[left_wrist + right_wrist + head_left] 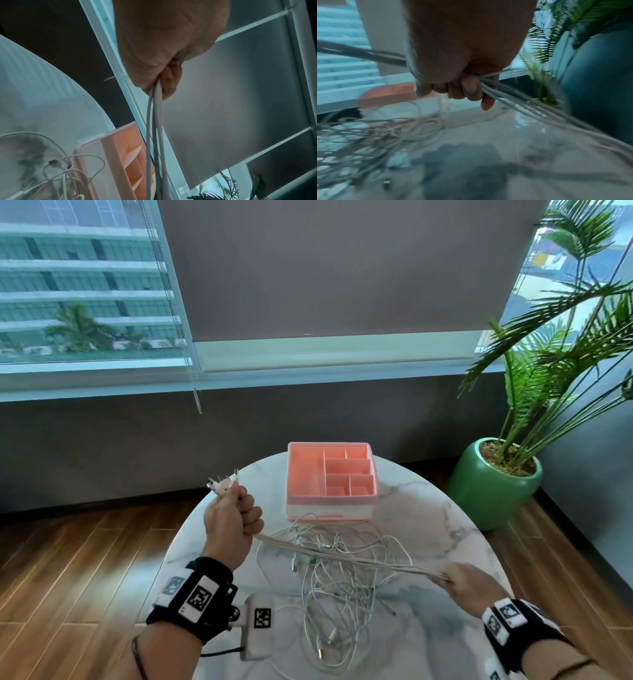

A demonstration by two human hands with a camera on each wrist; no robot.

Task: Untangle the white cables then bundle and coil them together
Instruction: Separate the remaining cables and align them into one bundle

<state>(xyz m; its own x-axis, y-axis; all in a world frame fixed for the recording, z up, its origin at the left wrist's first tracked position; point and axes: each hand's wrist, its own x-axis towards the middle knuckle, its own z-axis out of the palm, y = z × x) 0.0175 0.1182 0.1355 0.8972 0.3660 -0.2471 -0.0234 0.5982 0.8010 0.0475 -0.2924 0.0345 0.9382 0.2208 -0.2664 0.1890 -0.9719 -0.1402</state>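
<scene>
On a round white marble-patterned tabletop (445,508), a pink plastic organiser box with divided compartments (331,474) stands toward the far edge, and a loose tangle of thin white cables (335,577) sprawls across the middle and runs to the near edge. A gathered run of those cables (342,554) stretches taut above the heap between two hands. The left hand (230,525), raised over the left edge, is fisted around the strands, with a cluster of white plug ends (224,482) sticking up from its top. The right hand (471,585), low near the right edge, has its fingers (471,88) curled tight around the same strands, which trail on past it. The step in hand appears to be drawing the grouped cables straight, out of the tangle. The next move likely calls for sliding the right grip further along while loops still caught in the heap are freed, before any coiling starts.
</scene>
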